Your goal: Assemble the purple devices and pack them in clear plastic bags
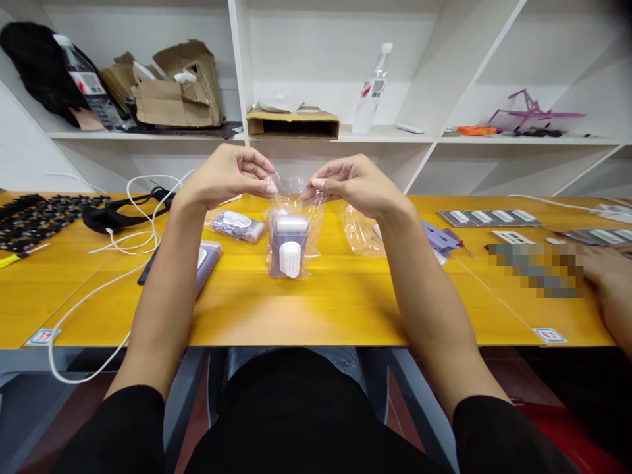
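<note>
A clear plastic bag [314, 245] stands on the yellow table in front of me, its mouth upward. Inside it sits a purple-grey box-shaped item [292, 227] with a white roll-like top and a white oval piece on its front. My left hand [236, 172] pinches the bag's upper left edge between thumb and fingers. The upper right edge is pinched by my right hand [345, 181]. Left of the bag lies another wrapped purple item [237, 224] with a white oval. A second clear bag [363, 230] rests beside my right wrist, partly hidden by it.
Beyond my left forearm are a white cable [131, 247], black goggles [113, 214] and another purple item [210, 260]. Purple parts [439, 237] and a grey tray of white pieces [488, 218] lie to the right. Another person's hand [609, 263] is at far right. Shelves [340, 39] stand behind.
</note>
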Demonstrator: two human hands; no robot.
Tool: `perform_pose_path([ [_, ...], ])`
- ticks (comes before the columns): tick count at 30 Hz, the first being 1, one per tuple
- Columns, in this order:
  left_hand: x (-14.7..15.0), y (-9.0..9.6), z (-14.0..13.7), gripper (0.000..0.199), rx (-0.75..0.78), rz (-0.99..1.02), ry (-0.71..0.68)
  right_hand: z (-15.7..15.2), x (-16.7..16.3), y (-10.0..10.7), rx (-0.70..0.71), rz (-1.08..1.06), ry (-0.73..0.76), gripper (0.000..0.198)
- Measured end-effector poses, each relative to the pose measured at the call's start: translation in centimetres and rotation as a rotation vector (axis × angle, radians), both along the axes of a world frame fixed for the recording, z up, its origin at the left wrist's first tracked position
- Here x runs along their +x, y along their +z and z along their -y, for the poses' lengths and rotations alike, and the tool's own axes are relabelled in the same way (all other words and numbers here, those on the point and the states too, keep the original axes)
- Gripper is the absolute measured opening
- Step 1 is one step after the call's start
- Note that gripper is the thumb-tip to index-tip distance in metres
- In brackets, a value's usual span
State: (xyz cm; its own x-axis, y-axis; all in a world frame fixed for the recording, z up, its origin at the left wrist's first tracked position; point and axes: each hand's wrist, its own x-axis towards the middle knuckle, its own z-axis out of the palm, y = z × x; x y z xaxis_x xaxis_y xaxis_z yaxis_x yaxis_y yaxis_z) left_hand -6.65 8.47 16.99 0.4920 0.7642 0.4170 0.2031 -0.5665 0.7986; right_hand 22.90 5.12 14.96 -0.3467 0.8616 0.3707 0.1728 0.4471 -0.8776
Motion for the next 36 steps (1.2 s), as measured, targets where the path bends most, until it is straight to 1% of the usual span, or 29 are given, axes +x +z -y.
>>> perform_pose_path([
  [5,0.3,-0.2,-0.3,0.045,0.036,-0.062,-0.057,0.1,1.2,0.5,0.008,0.014,0.016,0.04],
  [10,0.6,-0.4,-0.1,0.033,0.129,-0.028,0.06,0.1,2.6,0.9,0.049,0.059,0.006,0.037],
  [13,0.4,-0.3,0.1,0.032,0.13,-0.054,0.067,0.3,3.0,1.2,0.071,0.085,-0.004,0.037],
  [16,0.2,0.0,0.3,0.032,0.116,-0.099,0.026,0.5,2.9,1.4,0.06,0.094,-0.013,0.04],
  [19,-0.1,0.1,0.3,0.032,0.109,-0.097,0.008,0.6,2.7,1.4,0.032,0.076,-0.019,0.041],
  [25,-0.3,0.0,0.0,0.029,0.087,-0.093,0.051,0.0,2.4,0.7,0.006,-0.026,-0.055,0.045],
  [29,-0.1,0.2,0.5,0.029,0.089,-0.117,0.097,-0.5,2.0,0.3,0.035,0.004,-0.072,0.055],
  [33,-0.1,0.5,0.9,0.033,0.116,-0.139,0.107,-0.6,1.7,0.3,0.095,0.039,-0.08,0.051],
  [36,-0.3,0.6,0.8,0.029,0.125,-0.149,0.095,-0.4,1.8,0.4,0.123,0.063,-0.086,0.048],
])
